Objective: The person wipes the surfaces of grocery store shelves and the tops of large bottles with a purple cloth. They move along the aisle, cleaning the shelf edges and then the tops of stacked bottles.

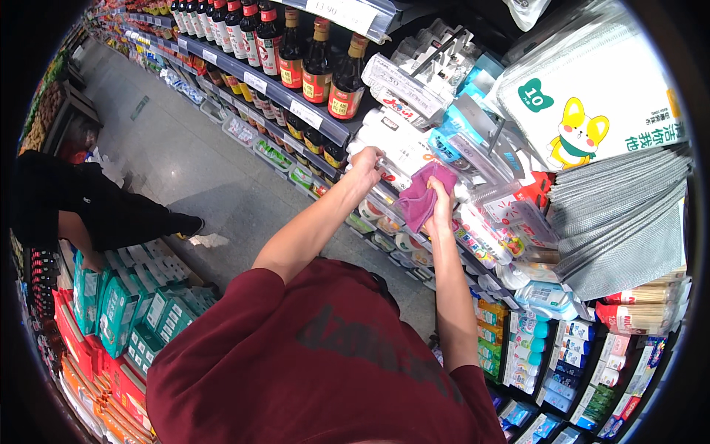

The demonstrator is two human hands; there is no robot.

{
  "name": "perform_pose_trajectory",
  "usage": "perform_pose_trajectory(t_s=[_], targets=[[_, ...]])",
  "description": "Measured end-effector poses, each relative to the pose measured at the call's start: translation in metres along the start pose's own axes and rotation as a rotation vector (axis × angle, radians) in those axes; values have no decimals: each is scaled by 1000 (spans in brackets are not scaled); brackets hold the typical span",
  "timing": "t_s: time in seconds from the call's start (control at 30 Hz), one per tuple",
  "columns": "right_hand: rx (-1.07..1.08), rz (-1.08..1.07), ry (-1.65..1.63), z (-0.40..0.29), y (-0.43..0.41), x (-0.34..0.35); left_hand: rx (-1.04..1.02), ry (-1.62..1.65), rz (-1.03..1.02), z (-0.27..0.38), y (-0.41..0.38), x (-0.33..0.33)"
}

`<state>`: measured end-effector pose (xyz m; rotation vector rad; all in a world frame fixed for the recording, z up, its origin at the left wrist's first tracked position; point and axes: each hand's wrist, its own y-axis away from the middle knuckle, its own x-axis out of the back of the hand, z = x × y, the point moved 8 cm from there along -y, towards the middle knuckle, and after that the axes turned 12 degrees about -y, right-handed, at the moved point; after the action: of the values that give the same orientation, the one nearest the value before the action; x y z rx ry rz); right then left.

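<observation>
My right hand (440,206) grips a crumpled purple cloth (420,197) in front of the shelf edge. To its left, my left hand (367,165) is at white plastic-wrapped packages (396,139), its fingers curled. Whether those fingers hold a package or only touch one is unclear. Behind the cloth hang blue-and-white packets (448,141) on metal hooks with price tags. White printed packages (482,233) lie just right of my right hand.
Dark sauce bottles (348,77) line the upper left shelf. A large pack with a cartoon dog (582,105) and grey mesh cloths (621,222) hang at right. At left, a person in black (83,200) reaches to stacked teal cartons (119,311) beside the aisle floor (166,139).
</observation>
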<state>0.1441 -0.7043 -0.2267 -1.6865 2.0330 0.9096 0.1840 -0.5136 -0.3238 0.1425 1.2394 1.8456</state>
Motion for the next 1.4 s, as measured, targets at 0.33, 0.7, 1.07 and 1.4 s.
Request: perform_pose_trajectory(t_s=[0.33,0.7,1.07,1.4], targets=[[20,-37,140,-7,-2,-5,-36,-19,-137,8,1,-26],[-228,-17,-69,-7,-1,-14,-152,-88,-313,1,7,-24],[-340,3,-102,0,-8,-1,-343,-216,-212,4,54,41],[-415,62,-176,35,-5,18,-224,-244,-126,-24,65,99]])
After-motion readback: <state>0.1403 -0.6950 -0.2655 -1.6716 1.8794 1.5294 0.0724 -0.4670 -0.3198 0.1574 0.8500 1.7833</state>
